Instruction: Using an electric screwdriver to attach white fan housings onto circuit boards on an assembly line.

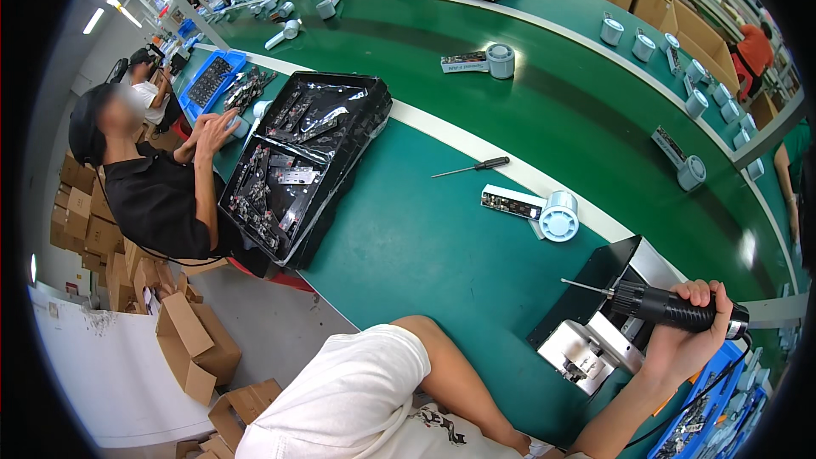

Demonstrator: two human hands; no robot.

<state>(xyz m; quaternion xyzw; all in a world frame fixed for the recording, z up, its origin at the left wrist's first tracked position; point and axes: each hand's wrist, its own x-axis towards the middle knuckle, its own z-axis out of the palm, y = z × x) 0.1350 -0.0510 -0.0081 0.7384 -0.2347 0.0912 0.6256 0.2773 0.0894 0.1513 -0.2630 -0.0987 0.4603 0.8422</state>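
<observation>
R hand is wrapped round a black elec. screwdriver, fingers closed on its grip nr the rear, cord running down from the back end. Driver lies approx. level, bit pointing L, above a silver & black machine at R side of the green table; can't tell if driver & machine touch. L forearm bends down to the lower edge; L hand out of view, so can't tell its grip.

Just beyond the machine, a lt-blue handheld fan lies on the table, handle to L, w/ circuit bd showing in it. Past that, nr the white table edge, a loose screwdriver, dark handle to R. Blue bins w/ parts at lower R.

Farther L, a black tray w/ circuit bds in 2 sections. Beside it, co-worker in a black shirt, both hands together nr a pale-blue part. Blue tray w/ dark parts behind.

Beyond the table, a green belt carries more fans, incl. one top ctr & one to R.
</observation>
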